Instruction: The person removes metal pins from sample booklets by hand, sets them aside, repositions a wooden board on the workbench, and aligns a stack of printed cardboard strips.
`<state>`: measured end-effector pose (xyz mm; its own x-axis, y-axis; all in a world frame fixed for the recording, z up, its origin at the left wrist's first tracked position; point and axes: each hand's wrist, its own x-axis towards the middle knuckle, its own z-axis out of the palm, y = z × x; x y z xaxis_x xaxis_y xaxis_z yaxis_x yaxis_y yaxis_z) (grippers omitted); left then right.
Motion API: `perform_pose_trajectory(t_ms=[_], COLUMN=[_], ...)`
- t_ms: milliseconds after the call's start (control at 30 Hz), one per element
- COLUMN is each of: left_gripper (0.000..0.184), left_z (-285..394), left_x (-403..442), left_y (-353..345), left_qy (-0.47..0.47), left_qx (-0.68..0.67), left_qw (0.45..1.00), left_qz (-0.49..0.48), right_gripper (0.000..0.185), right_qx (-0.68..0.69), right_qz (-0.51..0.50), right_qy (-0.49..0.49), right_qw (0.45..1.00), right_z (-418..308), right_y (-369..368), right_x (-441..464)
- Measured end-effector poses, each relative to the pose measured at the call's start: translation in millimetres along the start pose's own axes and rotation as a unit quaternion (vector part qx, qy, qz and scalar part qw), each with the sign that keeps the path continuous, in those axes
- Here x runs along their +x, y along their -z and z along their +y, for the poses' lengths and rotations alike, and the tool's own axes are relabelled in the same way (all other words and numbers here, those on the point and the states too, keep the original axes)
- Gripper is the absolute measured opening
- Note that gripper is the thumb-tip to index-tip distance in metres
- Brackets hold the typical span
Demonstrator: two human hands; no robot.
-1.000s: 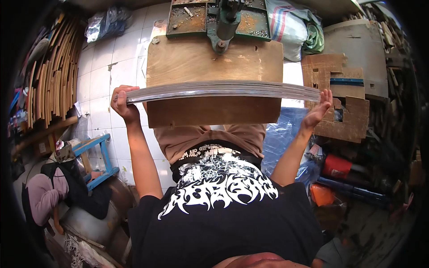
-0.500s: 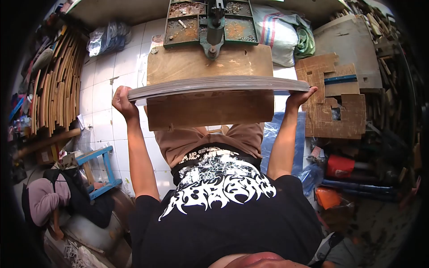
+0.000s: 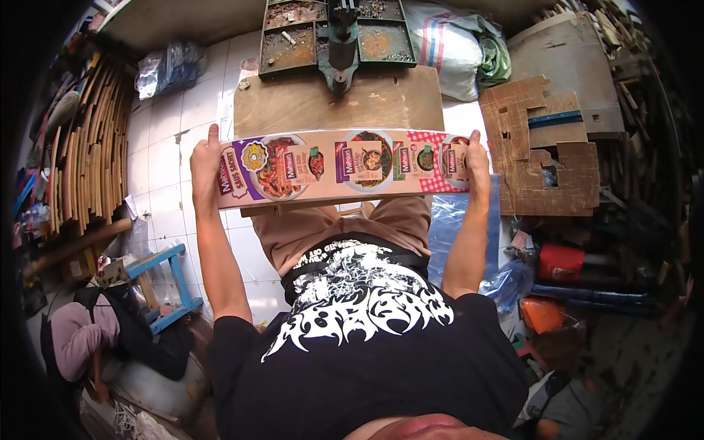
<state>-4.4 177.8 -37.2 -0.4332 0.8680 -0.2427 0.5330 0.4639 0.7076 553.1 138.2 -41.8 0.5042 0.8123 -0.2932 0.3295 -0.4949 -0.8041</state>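
Note:
A stack of long printed sheets point(image 3: 345, 167) with food pictures lies level across the space before my body, its printed face toward me. My left hand point(image 3: 206, 163) grips its left end, thumb on top. At the right end my right hand point(image 3: 477, 163) holds it the same way, thumb up. Beneath and beyond the stack is a wooden board point(image 3: 337, 103). The stack covers the board's near part. A green metal machine point(image 3: 342, 55) with divided trays point(image 3: 290, 50) of small metal bits stands at the board's far edge.
Stacked wood strips point(image 3: 88, 147) stand at far left, near a blue frame point(image 3: 176, 286) and a seated person point(image 3: 88, 330). A white sack point(image 3: 447, 59), cut brown panels point(image 3: 550, 161), blue plastic sheeting point(image 3: 466, 227) and a red container point(image 3: 561, 262) lie on the right.
The stack has turned from showing its layered edge to showing its printed face. My thumbs have come up over its ends, and my right hand has moved a little left.

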Motion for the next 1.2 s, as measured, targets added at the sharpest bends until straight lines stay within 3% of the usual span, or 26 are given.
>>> perform_pose_trajectory(t_ms=[67, 133, 200, 267, 300, 333, 367, 400, 433, 467, 533, 567, 600, 667, 767, 800, 867, 900, 967, 1033, 1100, 1133, 1200], left_gripper=[0.079, 0.081, 0.082, 0.07, 0.07, 0.063, 0.056, 0.056, 0.052, 0.049, 0.05, 0.052, 0.052, 0.057, 0.061, 0.061, 0.063, 0.064, 0.067, 0.07, 0.078, 0.085, 0.09], left_z=[-1, 5, 13, 20, 18, 17, 18, 24, 35, 44, 64, 68, 62, 42, 37, 36, 35, 35, 30, 23, 10, 4, -29], left_x=[3, 1, -1, -8, -13, -17, -22, -30, -41, -54, -91, -102, -105, -109, -109, -110, -109, -108, -104, -95, -89, -83, -60], left_y=[-2, -8, -5, -6, -10, -14, -18, -22, -26, -32, -53, -57, -61, -77, -78, -78, -77, -77, -72, -59, -38, -25, -3], left_qy=[0.022, 0.029, 0.05, 0.045, 0.048, -0.038, -0.124, -0.123, -0.209, -0.292, -0.305, -0.32, -0.319, -0.28, -0.27, -0.271, -0.27, -0.274, -0.277, -0.278, -0.162, -0.09, 0.025], left_qx=[0.063, 0.166, 0.168, 0.112, 0.112, 0.133, 0.151, 0.152, 0.121, 0.089, 0.146, 0.199, 0.199, 0.274, 0.264, 0.261, 0.263, 0.264, 0.218, 0.171, 0.177, 0.236, 0.143], left_qw=[0.998, 0.984, 0.984, 0.991, 0.991, 0.977, 0.944, 0.944, 0.935, 0.918, 0.92, 0.914, 0.914, 0.909, 0.914, 0.915, 0.915, 0.914, 0.929, 0.941, 0.953, 0.949, 0.987], left_qz=[-0.006, 0.054, 0.023, 0.062, 0.062, 0.166, 0.266, 0.265, 0.26, 0.251, 0.2, 0.152, 0.153, 0.145, 0.146, 0.148, 0.146, 0.14, 0.114, 0.093, 0.187, 0.188, 0.073], right_gripper=[0.073, 0.068, 0.063, 0.059, 0.051, 0.044, 0.044, 0.038, 0.034, 0.034, 0.034, 0.037, 0.037, 0.039, 0.055, 0.055, 0.058, 0.058, 0.057, 0.054, 0.052, 0.05, 0.049], right_qx=[-0.023, -0.01, -0.03, -0.053, -0.183, -0.303, -0.304, -0.253, -0.201, -0.203, -0.146, -0.17, -0.17, -0.174, -0.201, -0.203, -0.02, -0.017, 0.241, 0.249, 0.253, 0.249, 0.246], right_qz=[-0.029, -0.017, -0.026, -0.037, 0.087, 0.207, 0.206, 0.159, 0.11, 0.107, -0.105, -0.134, -0.134, 0.022, 0.151, 0.146, 0.002, 0.004, -0.184, -0.194, -0.209, -0.204, -0.204], right_qy=[0.024, -0.032, -0.03, -0.028, 0.07, 0.165, 0.164, 0.24, 0.313, 0.31, 0.292, 0.314, 0.314, 0.33, 0.17, 0.171, -0.039, -0.043, -0.037, -0.041, -0.043, -0.045, -0.04], right_qw=[0.999, 0.999, 0.999, 0.998, 0.977, 0.915, 0.916, 0.923, 0.922, 0.923, 0.939, 0.925, 0.924, 0.928, 0.953, 0.953, 0.999, 0.999, 0.952, 0.948, 0.944, 0.946, 0.947], right_z=[10, 15, 30, 44, 30, 14, -1, -15, -27, -39, -54, -53, -51, -43, 12, 29, 51, 58, 72, 76, 74, 71, 60], right_y=[-2, -3, -2, -4, -9, -14, -17, -18, -20, -25, -35, -39, -38, -30, 7, 18, 32, 33, 34, 30, 28, 28, 26], right_x=[5, 11, 27, 36, 23, 12, 7, 1, -3, -8, -14, -14, -15, -23, -9, -7, -6, -7, -12, -13, -15, -15, -15])
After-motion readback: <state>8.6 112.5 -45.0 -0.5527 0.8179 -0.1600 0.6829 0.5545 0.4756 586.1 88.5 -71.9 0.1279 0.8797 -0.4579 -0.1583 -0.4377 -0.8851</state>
